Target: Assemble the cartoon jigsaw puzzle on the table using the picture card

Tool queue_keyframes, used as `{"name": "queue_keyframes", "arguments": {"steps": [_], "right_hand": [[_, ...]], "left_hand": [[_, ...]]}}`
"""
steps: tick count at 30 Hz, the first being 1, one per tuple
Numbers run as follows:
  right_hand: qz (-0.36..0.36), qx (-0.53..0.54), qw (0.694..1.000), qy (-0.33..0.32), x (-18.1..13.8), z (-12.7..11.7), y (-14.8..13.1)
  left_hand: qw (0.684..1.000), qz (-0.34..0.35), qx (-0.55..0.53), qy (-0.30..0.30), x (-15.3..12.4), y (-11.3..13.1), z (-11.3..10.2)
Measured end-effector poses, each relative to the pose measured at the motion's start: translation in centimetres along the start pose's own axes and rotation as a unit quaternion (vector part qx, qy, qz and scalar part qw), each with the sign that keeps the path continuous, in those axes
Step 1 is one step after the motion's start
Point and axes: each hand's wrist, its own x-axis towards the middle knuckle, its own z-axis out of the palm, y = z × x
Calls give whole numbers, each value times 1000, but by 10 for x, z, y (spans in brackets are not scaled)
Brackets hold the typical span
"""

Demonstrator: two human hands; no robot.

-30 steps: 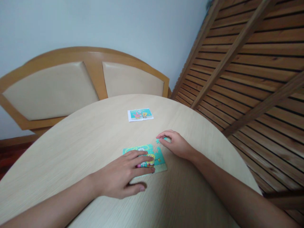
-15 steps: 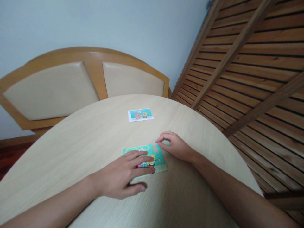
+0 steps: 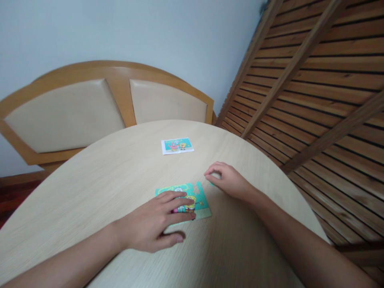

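A teal jigsaw puzzle (image 3: 205, 201) with yellow and pink cartoon figures lies flat on the table. My left hand (image 3: 163, 214) rests palm down over its left and middle parts, fingers spread, hiding much of the picture. Just beyond the puzzle's far right corner is my right hand (image 3: 223, 179), its thumb and index fingertip brought together. Whatever may be between those fingertips is too small to make out. Beneath this hand a bit of teal, which looks like a loose puzzle piece (image 3: 212, 184), partly shows.
Farther back on the round wooden table (image 3: 120, 180) lies a white sheet with a printed cartoon picture (image 3: 178, 146). Behind the table stands a wide padded backrest (image 3: 117, 100) against a pale wall. Wooden slats (image 3: 315, 80) rise on the right.
My right hand has drawn back slightly to the right, off the puzzle's far right corner, uncovering the orange pattern there. My left hand stays in place.
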Motion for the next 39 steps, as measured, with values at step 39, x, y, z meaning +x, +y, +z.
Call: {"name": "queue_keyframes", "arguments": {"steps": [39], "right_hand": [[45, -82, 993, -68, -9, -21, -1]], "left_hand": [[1000, 3, 0, 10, -1, -1, 1]]}}
